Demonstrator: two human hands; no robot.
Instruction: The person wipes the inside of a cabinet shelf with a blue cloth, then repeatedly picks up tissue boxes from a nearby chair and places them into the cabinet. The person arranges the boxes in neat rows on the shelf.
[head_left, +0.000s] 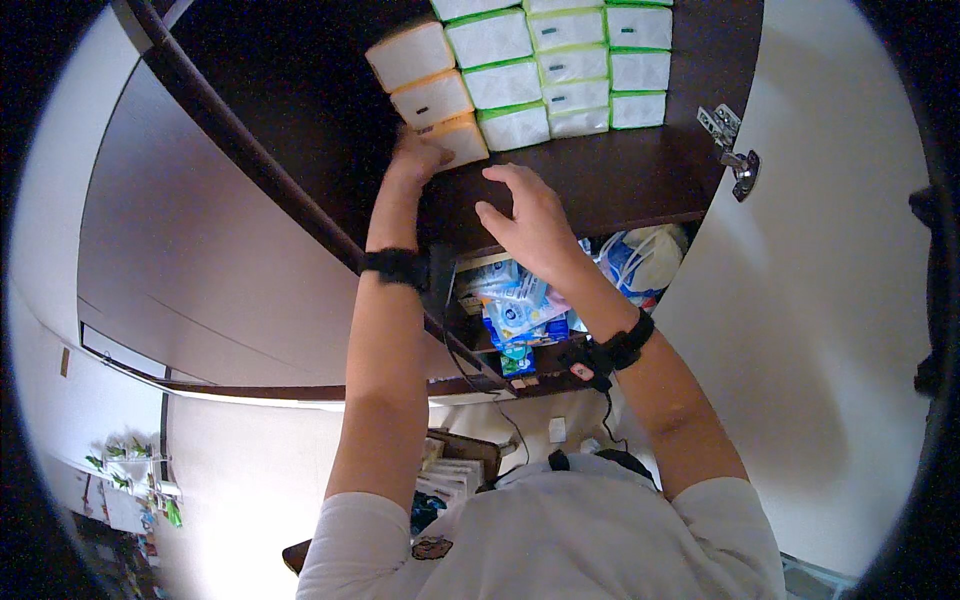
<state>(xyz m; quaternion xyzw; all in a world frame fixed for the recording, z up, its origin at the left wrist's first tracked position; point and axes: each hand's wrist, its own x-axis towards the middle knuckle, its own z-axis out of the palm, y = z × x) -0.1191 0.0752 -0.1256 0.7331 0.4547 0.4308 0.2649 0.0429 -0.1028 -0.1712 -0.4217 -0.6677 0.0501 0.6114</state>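
Packs of tissue with green edging (514, 126) stand in stacked columns on a dark wooden cabinet shelf (592, 176). Left of them is a column of orange-edged tissue packs (430, 100). My left hand (421, 156) is at the left end of the lowest orange-edged pack (463, 141), touching it; part of the fingers is hidden or blurred, so a firm grip cannot be made out. Near the shelf's front edge, my right hand (527, 217) is held with thumb and fingers apart and nothing between them, just right of and in front of that pack.
A lower compartment holds blue and white plastic packages (517, 307) and a white-and-blue bag (637, 259). On the right stands a pale cabinet door (832, 262) with a metal hinge (739, 165). A dark-edged panel (225, 262) spans the left. Cables hang from both wrist straps.
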